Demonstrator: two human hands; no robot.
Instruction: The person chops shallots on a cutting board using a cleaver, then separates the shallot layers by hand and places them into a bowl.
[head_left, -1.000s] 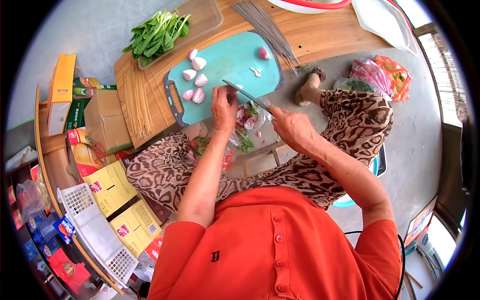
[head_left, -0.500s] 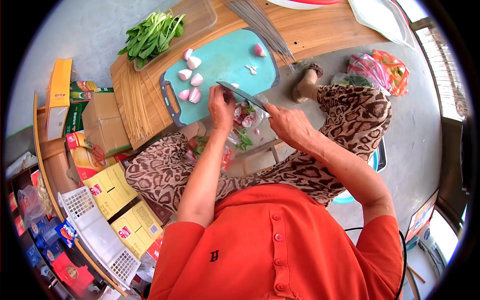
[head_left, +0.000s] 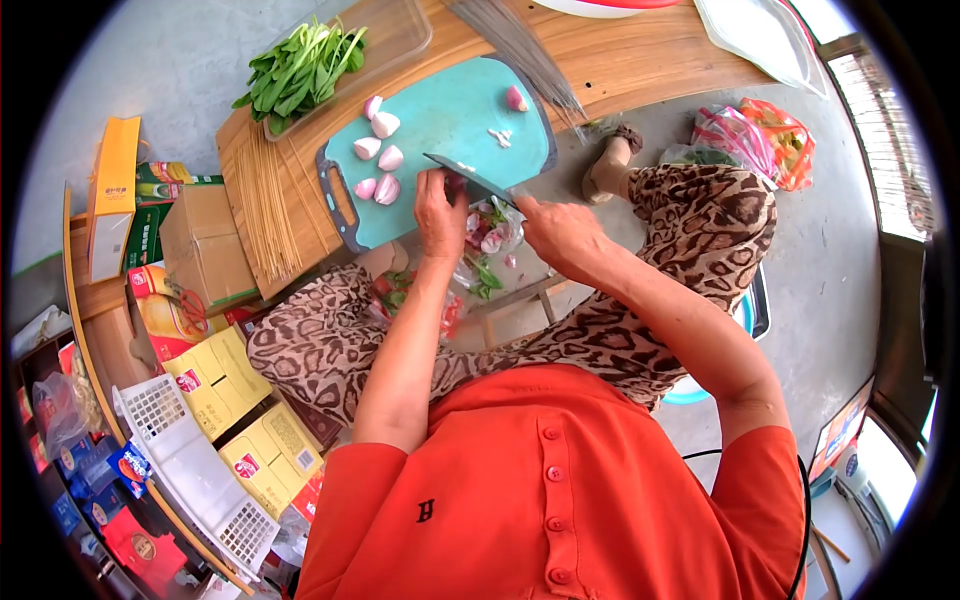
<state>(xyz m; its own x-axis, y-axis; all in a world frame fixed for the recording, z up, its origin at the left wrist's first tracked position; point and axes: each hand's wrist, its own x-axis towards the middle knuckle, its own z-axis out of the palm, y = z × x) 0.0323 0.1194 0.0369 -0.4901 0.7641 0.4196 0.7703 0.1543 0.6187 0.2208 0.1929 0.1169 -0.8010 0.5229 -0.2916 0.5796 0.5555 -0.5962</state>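
Observation:
My left hand (head_left: 438, 212) is closed at the near edge of the blue cutting board (head_left: 450, 110), gripping a dark reddish shallot (head_left: 457, 188) mostly hidden by the fingers and blade. Wrapped round the handle of a kitchen knife (head_left: 480, 180), my right hand (head_left: 562, 235) is to the right. The blade slants up and left over the shallot, its tip above the board. Several peeled pinkish-white shallots (head_left: 391, 158) lie on the board's left part. Toward its far right corner is a pink shallot piece (head_left: 516, 98), with small white bits (head_left: 500, 137) nearby.
Leafy greens (head_left: 300, 75) lie in a clear plastic tray (head_left: 405, 40) behind the board. Bundles of thin sticks (head_left: 262, 205) and grey skewers (head_left: 520, 50) rest on the wooden table (head_left: 640, 55). Below my hands, a plastic bag (head_left: 495, 235) holds peelings. Filled bags (head_left: 745, 140) stand on the floor.
My right hand and the knife have shifted slightly left and up, the blade tip reaching further over the board. My left hand keeps its grip, nearly in the same place.

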